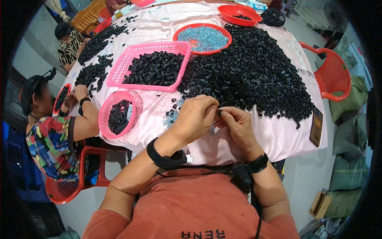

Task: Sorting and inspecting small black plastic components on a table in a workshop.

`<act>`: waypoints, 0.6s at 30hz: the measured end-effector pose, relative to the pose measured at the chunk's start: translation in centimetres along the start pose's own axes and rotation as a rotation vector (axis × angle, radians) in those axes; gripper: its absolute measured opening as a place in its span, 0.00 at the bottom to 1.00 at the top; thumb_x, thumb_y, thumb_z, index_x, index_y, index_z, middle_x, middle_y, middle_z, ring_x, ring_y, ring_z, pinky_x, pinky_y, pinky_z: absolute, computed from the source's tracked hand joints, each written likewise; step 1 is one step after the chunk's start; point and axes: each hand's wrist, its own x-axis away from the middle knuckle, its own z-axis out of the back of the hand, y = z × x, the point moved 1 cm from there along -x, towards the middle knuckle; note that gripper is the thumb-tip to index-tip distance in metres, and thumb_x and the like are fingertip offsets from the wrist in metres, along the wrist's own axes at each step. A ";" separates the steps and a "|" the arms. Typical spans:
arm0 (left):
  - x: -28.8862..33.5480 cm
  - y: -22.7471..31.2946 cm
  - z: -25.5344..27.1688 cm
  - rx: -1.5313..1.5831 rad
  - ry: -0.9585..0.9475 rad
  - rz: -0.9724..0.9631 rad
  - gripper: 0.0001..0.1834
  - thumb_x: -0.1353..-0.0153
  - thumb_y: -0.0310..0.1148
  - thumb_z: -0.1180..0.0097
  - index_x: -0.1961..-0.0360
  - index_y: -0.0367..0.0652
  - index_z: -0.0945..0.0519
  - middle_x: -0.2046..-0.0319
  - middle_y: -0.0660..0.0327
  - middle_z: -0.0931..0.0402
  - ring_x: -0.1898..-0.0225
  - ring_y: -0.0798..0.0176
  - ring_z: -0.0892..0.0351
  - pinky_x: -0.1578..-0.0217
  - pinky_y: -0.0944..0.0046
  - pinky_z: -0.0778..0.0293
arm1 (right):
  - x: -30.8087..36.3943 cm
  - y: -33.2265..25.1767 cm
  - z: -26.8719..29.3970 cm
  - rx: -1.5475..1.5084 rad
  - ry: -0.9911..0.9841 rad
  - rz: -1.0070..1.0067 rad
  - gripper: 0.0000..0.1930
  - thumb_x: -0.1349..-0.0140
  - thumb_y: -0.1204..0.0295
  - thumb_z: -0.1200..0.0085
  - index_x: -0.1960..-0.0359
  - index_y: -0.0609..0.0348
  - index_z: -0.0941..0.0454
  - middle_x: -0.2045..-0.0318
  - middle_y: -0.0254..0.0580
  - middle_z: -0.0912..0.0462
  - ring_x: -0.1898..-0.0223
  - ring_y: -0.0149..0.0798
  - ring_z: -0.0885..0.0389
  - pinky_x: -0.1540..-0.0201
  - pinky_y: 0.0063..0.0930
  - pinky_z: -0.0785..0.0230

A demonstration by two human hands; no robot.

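Right hand (238,124) pinching small black piece (219,113) near six o'clock edge of worktop (278,139). Left hand (195,115) curling beside it, own grip hiding from me; cannot tell. Black pile (258,71) spreading at one o'clock, pink basket (119,69) sitting at ten, red tray (209,52) at twelve.

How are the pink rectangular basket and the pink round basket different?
Shape: the rectangular basket has four sides, while the round basket has a curved rim.
Size: the rectangular basket looks bigger than the round basket.
Place: the rectangular basket sits beside the big black heap; the round basket sits apart from it.
Both are pink and hold lots of little black pieces.
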 end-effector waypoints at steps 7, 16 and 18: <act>0.0 0.0 0.4 0.005 -0.036 -0.059 0.06 0.40 0.20 0.45 0.63 0.36 0.18 0.67 0.51 0.21 0.66 0.51 0.18 0.66 0.57 0.24 | 0.0 -0.2 0.0 -0.026 -0.004 -0.011 0.09 0.29 0.73 0.49 0.54 0.64 0.19 0.65 0.39 0.15 0.67 0.30 0.18 0.60 0.24 0.24; 0.0 -0.2 0.0 0.022 -0.059 -0.133 0.09 0.41 0.18 0.45 0.59 0.36 0.25 0.66 0.49 0.23 0.63 0.44 0.19 0.64 0.54 0.24 | 0.2 -0.6 -0.4 -0.065 0.007 -0.038 0.09 0.29 0.73 0.49 0.54 0.64 0.19 0.66 0.38 0.15 0.67 0.29 0.18 0.60 0.23 0.25; -0.1 -0.2 0.1 0.027 -0.058 -0.211 0.09 0.41 0.18 0.45 0.59 0.36 0.24 0.66 0.49 0.22 0.63 0.44 0.19 0.63 0.54 0.24 | 0.1 -0.5 -0.2 -0.048 -0.004 -0.035 0.09 0.29 0.73 0.49 0.55 0.63 0.19 0.66 0.38 0.16 0.67 0.29 0.18 0.60 0.23 0.25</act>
